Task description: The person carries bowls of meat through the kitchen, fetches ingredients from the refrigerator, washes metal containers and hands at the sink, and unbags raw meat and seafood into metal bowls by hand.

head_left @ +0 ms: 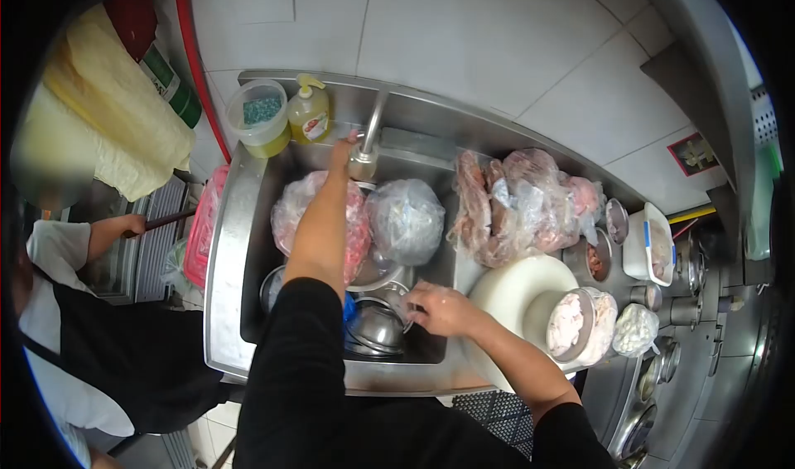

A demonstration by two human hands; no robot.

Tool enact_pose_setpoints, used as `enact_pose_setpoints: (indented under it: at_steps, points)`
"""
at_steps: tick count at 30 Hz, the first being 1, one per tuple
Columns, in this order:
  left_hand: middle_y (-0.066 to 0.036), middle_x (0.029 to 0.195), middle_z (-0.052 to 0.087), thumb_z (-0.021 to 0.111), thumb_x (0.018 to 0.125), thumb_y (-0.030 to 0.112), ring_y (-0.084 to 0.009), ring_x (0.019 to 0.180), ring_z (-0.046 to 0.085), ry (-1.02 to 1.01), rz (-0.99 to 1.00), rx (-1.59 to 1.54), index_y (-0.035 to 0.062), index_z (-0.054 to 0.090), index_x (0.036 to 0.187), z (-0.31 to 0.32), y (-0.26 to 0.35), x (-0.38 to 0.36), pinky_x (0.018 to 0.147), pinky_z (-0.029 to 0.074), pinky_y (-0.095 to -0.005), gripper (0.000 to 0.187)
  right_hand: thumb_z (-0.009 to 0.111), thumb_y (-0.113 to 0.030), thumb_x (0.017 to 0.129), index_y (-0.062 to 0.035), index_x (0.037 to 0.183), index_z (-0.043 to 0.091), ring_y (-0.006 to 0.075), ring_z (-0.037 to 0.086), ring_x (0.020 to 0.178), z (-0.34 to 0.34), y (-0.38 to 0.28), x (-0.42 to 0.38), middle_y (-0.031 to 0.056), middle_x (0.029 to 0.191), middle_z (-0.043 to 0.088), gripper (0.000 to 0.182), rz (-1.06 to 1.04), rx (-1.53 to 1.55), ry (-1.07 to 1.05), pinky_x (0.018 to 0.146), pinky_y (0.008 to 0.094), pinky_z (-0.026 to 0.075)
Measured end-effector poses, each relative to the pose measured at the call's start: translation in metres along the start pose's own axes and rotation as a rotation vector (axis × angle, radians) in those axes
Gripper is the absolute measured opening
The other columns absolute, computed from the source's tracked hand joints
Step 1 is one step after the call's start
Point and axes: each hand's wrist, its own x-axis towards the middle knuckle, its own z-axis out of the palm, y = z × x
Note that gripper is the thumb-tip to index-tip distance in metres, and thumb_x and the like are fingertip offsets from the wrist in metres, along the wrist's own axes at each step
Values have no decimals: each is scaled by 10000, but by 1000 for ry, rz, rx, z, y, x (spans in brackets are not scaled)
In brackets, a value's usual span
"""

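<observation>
My left hand (346, 147) reaches across the sink (219, 295) and is closed at the side of the metal faucet (365, 161), fingers partly hidden. Below that forearm lies a clear plastic bag of pinkish-red contents (310, 200), beside a knotted, pale, translucent bag (405, 220). My right hand (439, 309) is at the basin's right edge, fingers bent together near stacked steel bowls (374, 326); what they pinch, if anything, I cannot make out. A bit of blue plastic (349, 307) shows beside the bowls, partly behind my left sleeve.
Bagged meat (530, 200) lies right of the basin, near a round white board (505, 291) and a steel pot of pale pieces (570, 326). A soap bottle (310, 114) and plastic tub (258, 117) stand at the back left. Another person (108, 336) holds a dark handle on the left.
</observation>
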Motion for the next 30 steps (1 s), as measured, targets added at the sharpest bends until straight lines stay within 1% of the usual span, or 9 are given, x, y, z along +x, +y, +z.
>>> enact_pose_setpoints:
  at_steps: [5, 11, 17, 19, 21, 25, 28, 29, 30]
  points:
    - [-251, 1004, 695, 621, 870, 586, -404, 971, 669, 499, 122, 454, -20, 667, 1097, 3, 113, -98, 830, 515, -463, 649, 639, -245, 892, -48, 1120, 663, 310, 658, 1014, 38, 43, 77, 169, 1063, 692, 302, 103, 162, -109, 909, 397, 503]
    - [-174, 579, 636, 532, 963, 480, -300, 580, 665, 106, -39, 330, -24, 656, 693, -21, 145, -67, 648, 530, -422, 585, 622, -226, 872, -48, 1107, 675, 349, 660, 1008, 46, 38, 176, 180, 1050, 696, 300, 78, 76, -35, 900, 429, 511]
    - [-54, 738, 664, 563, 959, 380, -130, 566, 604, -241, -269, -76, 82, 651, 807, -37, 117, -112, 543, 504, -334, 347, 544, -341, 901, -76, 1021, 699, 324, 664, 1025, 37, 50, 271, 150, 1097, 699, 330, 227, -582, -87, 869, 438, 518]
    - [-80, 854, 692, 596, 929, 388, -178, 773, 667, -377, -369, -184, 60, 663, 936, -48, 90, -148, 738, 543, -352, 335, 577, -149, 837, -31, 940, 697, 304, 689, 877, 43, 79, 296, 181, 905, 711, 198, -142, 56, 402, 774, 409, 547]
    - [-114, 982, 697, 614, 909, 397, -247, 991, 655, -410, -313, -1200, 40, 660, 1060, -33, 76, -182, 945, 496, -395, 390, 564, -184, 892, -31, 887, 684, 219, 667, 831, 30, 71, 314, 104, 880, 692, 195, -72, 59, 240, 722, 359, 540]
    - [-134, 1082, 685, 638, 914, 335, -295, 1049, 633, -4, -66, -1714, 10, 636, 1128, 7, 104, -219, 987, 475, -447, 390, 602, -388, 962, -114, 920, 630, 201, 635, 806, 62, 95, 333, 38, 857, 623, 278, -6, 2203, 287, 656, 343, 529]
    - [-120, 1040, 689, 634, 918, 323, -286, 1020, 640, -206, -367, -1382, 14, 640, 1105, 4, 99, -196, 941, 499, -423, 361, 631, -337, 956, -112, 993, 621, 196, 638, 825, 59, 87, 314, 42, 912, 626, 228, 99, 1934, 712, 707, 322, 547]
    - [-115, 984, 690, 628, 921, 295, -265, 967, 646, -19, -471, -1292, 8, 649, 1062, 0, 131, -203, 881, 516, -386, 320, 623, -306, 956, -111, 999, 632, 212, 647, 842, 54, 67, 300, 40, 929, 642, 200, 185, 1043, 846, 772, 349, 560]
    - [-115, 984, 690, 628, 921, 295, -265, 967, 646, -17, -472, -1295, 8, 649, 1062, -5, 129, -195, 881, 516, -386, 320, 623, -306, 956, -111, 999, 632, 212, 647, 842, 48, 49, 298, 40, 929, 642, 200, 187, 1040, 844, 772, 349, 560]
